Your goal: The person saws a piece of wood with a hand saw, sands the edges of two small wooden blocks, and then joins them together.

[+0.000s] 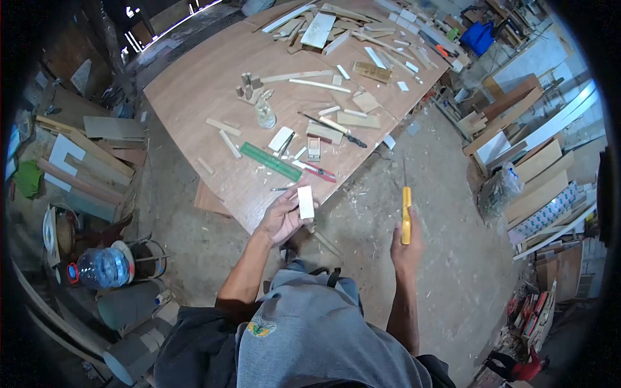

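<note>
A small white block (306, 202) is held in my left hand (283, 216), palm up, at the near corner of the wooden table (187, 97). My right hand (406, 242) is wrapped round the yellow handle of a tool (406, 213); its thin dark shaft points away from me, over the floor right of the table. Just beyond my left hand lie a green ruler-like strip (270, 161), a red-handled tool (318, 171) and a small boxy wooden piece (314, 149). A long dark-tipped tool (333, 128) rests farther back.
A glass jar (265, 115) stands mid-table beside a wooden piece with upright pegs (249, 89). Wood offcuts (320, 31) are piled at the far end. Boards (537, 174) lean at the right. A large blue water bottle (103, 268) is at the left.
</note>
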Available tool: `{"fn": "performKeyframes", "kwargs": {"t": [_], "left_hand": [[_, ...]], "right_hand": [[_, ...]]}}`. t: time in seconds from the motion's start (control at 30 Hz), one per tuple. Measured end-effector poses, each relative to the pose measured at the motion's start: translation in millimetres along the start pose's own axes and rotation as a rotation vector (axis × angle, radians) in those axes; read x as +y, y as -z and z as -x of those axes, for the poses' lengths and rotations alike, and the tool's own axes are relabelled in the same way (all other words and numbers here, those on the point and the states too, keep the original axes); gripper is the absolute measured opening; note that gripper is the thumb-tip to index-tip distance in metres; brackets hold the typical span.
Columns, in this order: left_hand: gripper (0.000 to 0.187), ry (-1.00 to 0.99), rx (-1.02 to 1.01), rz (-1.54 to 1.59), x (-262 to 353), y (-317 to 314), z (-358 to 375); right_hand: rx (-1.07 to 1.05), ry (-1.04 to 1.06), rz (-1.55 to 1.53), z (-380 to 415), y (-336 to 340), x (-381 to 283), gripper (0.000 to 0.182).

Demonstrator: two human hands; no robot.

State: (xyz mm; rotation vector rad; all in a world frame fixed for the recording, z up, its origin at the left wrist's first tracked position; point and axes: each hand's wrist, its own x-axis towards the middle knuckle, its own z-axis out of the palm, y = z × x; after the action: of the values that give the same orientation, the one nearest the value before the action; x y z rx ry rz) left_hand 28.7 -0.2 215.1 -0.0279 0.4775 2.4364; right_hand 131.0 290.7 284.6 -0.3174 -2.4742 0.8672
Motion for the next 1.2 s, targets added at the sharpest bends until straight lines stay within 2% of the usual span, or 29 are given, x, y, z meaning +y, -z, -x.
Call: {"fn": "performKeyframes", "kwargs": {"t": [0.07,0.13,0.17,0.2,0.23,0.27,0.33,0.4,0.5,0.57,0.67,0.73,0.77,0.8,0.83,0.87,0.93,0.97,1.0,1.07,1.1,1.13,1.2], "left_hand": [[0.052,0.014,-0.003,-0.031,6.8,-2.3,-7.6],[0.052,0.036,0.022,-0.189,15.0,-3.6,-14.6],[0.052,0.029,0.017,-0.192,20.1,-5.8,-16.3],[0.050,0.010,0.062,-0.360,23.9,-7.7,-16.9],[0.048,-0.008,0.113,-0.524,25.0,-7.8,-16.4],[0.048,-0.011,0.115,-0.521,25.6,-5.7,-15.3],[0.045,-0.082,0.210,-0.730,27.0,0.1,-16.0],[0.042,-0.115,0.260,-0.757,23.5,7.9,-12.4],[0.035,-0.203,0.390,-0.820,20.4,27.0,-2.1],[0.032,-0.220,0.593,-0.872,14.2,45.6,4.0],[0.032,-0.437,0.749,-0.955,2.3,61.3,2.9],[0.030,-0.434,0.881,-0.807,0.9,40.0,-1.9],[0.025,-0.440,0.988,-0.846,-1.3,25.6,-5.4],[0.025,-0.439,1.041,-0.833,-14.6,17.5,-8.9],[0.023,-0.505,1.095,-0.835,-23.2,11.4,-19.6],[0.022,-0.585,1.141,-0.845,-25.6,7.1,-33.4],[0.024,-0.542,1.226,-0.773,-36.3,-10.4,-58.6],[0.025,-0.567,1.242,-0.771,-40.5,-16.6,-70.8],[0.025,-0.588,1.253,-0.772,-43.3,-21.2,-81.4],[0.026,-0.589,1.304,-0.812,-49.0,-18.9,-92.3],[0.028,-0.600,1.328,-0.862,-47.7,-18.0,-98.2],[0.028,-0.609,1.346,-0.855,-44.5,-20.7,-105.0],[0.030,-0.654,1.340,-0.787,-39.6,-27.9,-116.2]], "right_hand": [[-0.074,0.062,0.084,-3.2,-13.1,-2.4,0.046],[-0.150,0.035,0.118,-4.7,-28.8,13.0,0.044],[-0.148,0.163,0.128,-10.1,-37.7,19.2,0.046],[-0.145,0.294,0.135,-18.5,-46.7,22.8,0.048],[-0.147,0.303,0.133,-25.9,-53.7,26.8,0.048],[-0.214,0.313,0.201,-31.6,-59.1,31.7,0.049],[-0.275,0.320,0.278,-48.4,-69.9,39.5,0.051],[-0.337,0.356,0.376,-76.8,-87.1,49.2,0.040],[-0.338,0.429,0.419,-133.9,-125.2,81.2,0.039],[-0.365,0.504,0.462,-179.7,-151.0,102.2,0.035],[-0.365,0.564,0.462,-250.2,-195.5,124.7,0.034],[-0.388,0.676,0.404,-300.2,-233.1,149.8,0.031],[-0.437,0.714,0.403,-319.6,-247.8,158.7,0.028],[-0.491,0.739,0.407,-330.3,-255.1,169.5,0.027],[-0.593,0.731,0.438,-343.0,-265.6,175.5,0.024],[-0.605,0.757,0.405,-354.2,-280.2,177.5,0.024],[-0.717,0.778,0.441,-359.8,-301.4,198.5,0.024],[-0.742,0.798,0.349,-363.4,-311.6,210.5,0.037],[-0.765,0.816,0.336,-365.0,-315.0,210.4,0.037],[-0.632,0.859,0.317,-363.5,-307.1,195.6,0.058],[-0.653,0.830,0.477,-363.7,-296.3,179.0,0.072],[-0.660,0.847,0.465,-364.1,-295.8,163.9,0.072],[-0.725,0.725,0.470,-352.9,-297.6,139.5,0.066]]}}
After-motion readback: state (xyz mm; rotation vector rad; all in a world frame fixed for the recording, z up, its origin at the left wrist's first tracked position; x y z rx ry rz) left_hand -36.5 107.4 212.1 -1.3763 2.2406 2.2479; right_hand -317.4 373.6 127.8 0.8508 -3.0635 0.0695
